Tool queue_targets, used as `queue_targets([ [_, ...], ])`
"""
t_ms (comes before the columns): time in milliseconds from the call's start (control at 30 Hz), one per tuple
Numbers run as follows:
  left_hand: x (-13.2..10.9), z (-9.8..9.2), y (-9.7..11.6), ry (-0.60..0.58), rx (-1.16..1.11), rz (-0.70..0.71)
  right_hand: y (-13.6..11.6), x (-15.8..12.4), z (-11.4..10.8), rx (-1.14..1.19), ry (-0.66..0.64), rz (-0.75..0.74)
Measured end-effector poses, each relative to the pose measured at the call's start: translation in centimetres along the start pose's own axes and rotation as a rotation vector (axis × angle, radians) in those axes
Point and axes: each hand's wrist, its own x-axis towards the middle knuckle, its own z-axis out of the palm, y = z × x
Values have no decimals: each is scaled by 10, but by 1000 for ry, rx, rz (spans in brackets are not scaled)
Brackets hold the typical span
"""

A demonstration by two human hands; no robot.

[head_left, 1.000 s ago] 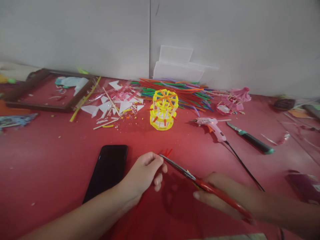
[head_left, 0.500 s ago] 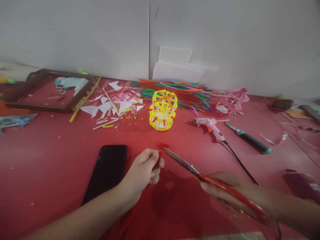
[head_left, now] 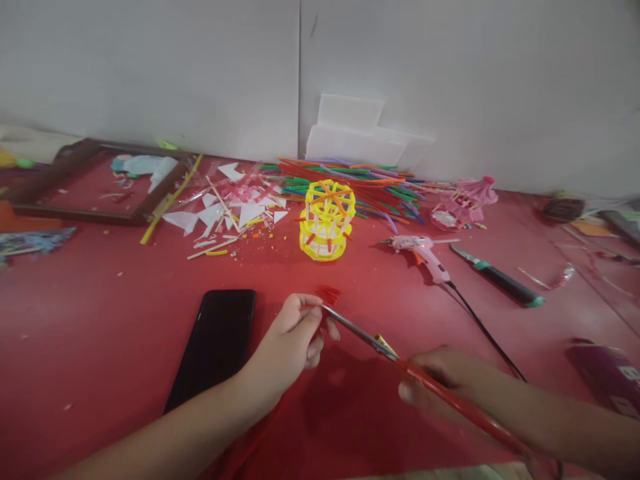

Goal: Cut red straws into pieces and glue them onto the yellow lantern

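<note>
My left hand [head_left: 297, 333] is closed, pinching a thin red pipe cleaner that is mostly hidden in its fingers and trails down towards me. From the right, my right hand [head_left: 445, 380] grips scissors [head_left: 360, 333] with long red handles. The blades are nearly together, and their tips are at the left fingertips. Just beyond the tips lie several short red pieces [head_left: 330, 294] on the red table. Behind them stands a round two-tiered yellow structure [head_left: 326, 230] with orange crosspieces on top and small red bits around its lower tier.
Left of my hands lies a black phone [head_left: 215, 347]. A pink glue gun [head_left: 420, 253] with a cord and a utility knife [head_left: 500, 277] are at the right. Coloured pipe cleaners [head_left: 380, 190], white scraps [head_left: 240, 213] and a brown frame [head_left: 90, 217] line the back.
The scissors' blades have closed further and their tips have come to the left fingertips. My left index finger has straightened out towards the tips.
</note>
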Motion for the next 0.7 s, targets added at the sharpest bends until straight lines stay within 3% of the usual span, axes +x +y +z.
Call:
queue_targets([
  [300, 2, -7, -9, -48, 190, 130, -5, 9, -14, -38, 3, 96],
  [467, 1, -11, -8, -48, 332, 198, -13, 11, -23, -91, 49, 62],
  [567, 2, -12, -6, -42, 287, 185, -12, 14, -25, -117, 68, 38],
  [700, 5, -10, -4, -5, 38, 99, -2, 21, -29, -227, 139, 11],
])
